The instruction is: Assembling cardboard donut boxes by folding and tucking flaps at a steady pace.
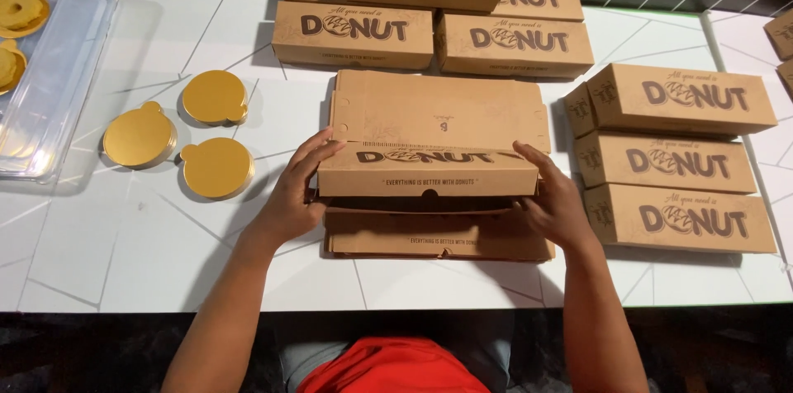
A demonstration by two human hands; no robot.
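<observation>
White desk (124,252), both hands gripping: left hand (291,199) and right hand (555,204) clamp the half-folded brown box (428,171) ends (I'd press evenly, keeping the flap square).

Bright overhead light on the white table (149,252) — soft shadows under boxes, sharp focus, slight wide-angle edge bowing.

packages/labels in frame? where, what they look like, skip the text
Held box: centre, brown card, half folded, left hand and right hand at its ends.
Flat blanks: beneath it, brown.
Back boxes: four, long, brown, dark print.
Right boxes: three, same kind.
Clear tray: far left.
</observation>
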